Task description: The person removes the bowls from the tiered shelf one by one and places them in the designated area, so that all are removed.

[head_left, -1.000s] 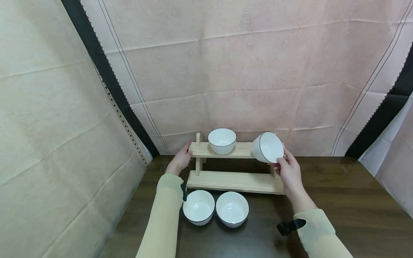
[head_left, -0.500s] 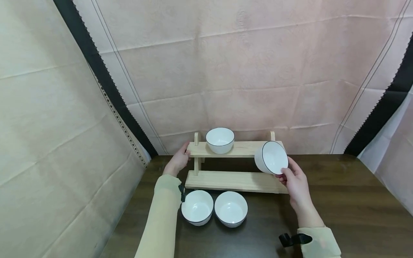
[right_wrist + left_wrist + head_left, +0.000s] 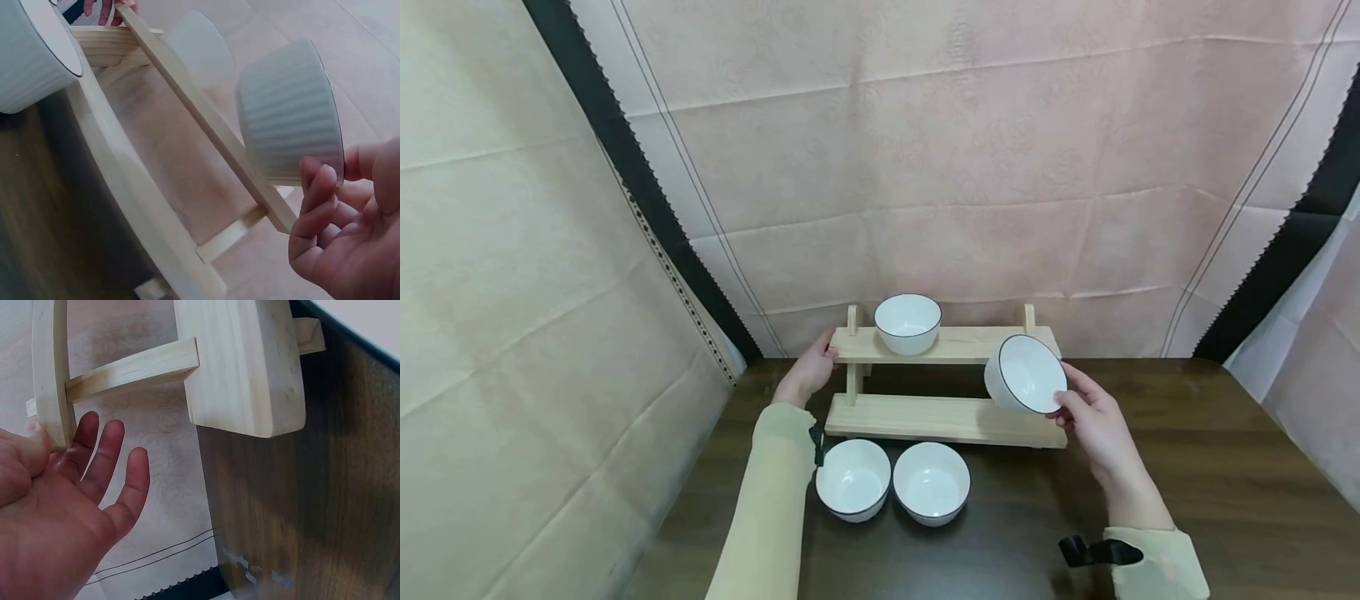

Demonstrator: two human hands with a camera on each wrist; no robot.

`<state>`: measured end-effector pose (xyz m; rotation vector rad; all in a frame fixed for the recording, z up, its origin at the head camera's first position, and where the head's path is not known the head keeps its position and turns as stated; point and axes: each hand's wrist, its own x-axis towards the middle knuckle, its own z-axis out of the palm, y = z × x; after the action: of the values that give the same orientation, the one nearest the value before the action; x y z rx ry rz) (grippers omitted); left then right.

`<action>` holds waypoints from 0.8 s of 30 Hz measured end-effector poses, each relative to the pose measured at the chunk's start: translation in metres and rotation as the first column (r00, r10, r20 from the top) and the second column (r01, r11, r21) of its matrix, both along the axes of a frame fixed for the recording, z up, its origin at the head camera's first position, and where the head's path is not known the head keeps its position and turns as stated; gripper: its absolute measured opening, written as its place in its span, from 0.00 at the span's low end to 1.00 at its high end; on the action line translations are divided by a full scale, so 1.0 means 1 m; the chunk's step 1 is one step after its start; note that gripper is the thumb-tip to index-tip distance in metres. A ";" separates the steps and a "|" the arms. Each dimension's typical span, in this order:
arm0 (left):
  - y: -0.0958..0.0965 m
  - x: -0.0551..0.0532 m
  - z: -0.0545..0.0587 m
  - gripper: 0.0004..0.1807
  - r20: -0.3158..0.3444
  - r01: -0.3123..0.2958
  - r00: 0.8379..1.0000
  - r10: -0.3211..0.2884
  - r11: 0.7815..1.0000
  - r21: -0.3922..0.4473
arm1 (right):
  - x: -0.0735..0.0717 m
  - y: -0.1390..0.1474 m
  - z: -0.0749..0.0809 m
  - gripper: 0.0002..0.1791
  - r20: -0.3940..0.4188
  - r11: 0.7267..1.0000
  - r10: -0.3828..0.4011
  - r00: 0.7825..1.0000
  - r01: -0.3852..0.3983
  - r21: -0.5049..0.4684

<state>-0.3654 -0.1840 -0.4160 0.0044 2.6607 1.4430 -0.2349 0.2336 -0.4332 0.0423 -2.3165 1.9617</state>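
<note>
A two-tier wooden shelf rack (image 3: 940, 419) stands on the table. My left hand (image 3: 808, 369) pinches the left end of its upper board (image 3: 52, 375) between thumb and fingers; the other fingers are spread in the left wrist view. My right hand (image 3: 1097, 425) pinches the rim of a white ribbed bowl (image 3: 290, 112) with a dark rim. This bowl (image 3: 1028, 374) is tilted, in front of the upper board's right end; whether it touches the board I cannot tell. Another white bowl (image 3: 907, 323) sits upright on the upper board's left part.
Two more white bowls, a left one (image 3: 853, 481) and a right one (image 3: 931, 483), stand side by side on the dark wooden table (image 3: 1000, 533) in front of the rack. A pale cloth wall (image 3: 970, 183) rises behind the rack.
My right hand has drawn the tilted bowl down and toward me from over the upper board's right end, uncovering the rack's right upright. My left hand stays on the rack.
</note>
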 end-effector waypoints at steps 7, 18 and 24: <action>-0.001 -0.003 -0.002 0.28 0.007 -0.002 1.000 0.002 1.000 -0.021 | 0.003 0.011 -0.001 0.28 -0.048 0.992 0.073 0.996 -0.067 0.108; -0.001 -0.003 -0.003 0.28 0.036 -0.009 0.999 0.009 1.000 0.013 | 0.008 0.023 -0.001 0.24 0.003 0.904 0.325 0.946 -0.312 0.292; -0.001 -0.002 -0.003 0.28 0.036 -0.008 0.999 0.007 1.000 0.015 | 0.013 0.018 -0.004 0.23 0.085 0.832 0.399 0.913 -0.399 0.385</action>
<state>-0.3679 -0.1848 -0.4189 -0.0300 2.6240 1.4517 -0.2220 0.2515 -0.4368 0.6072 -2.8507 1.5819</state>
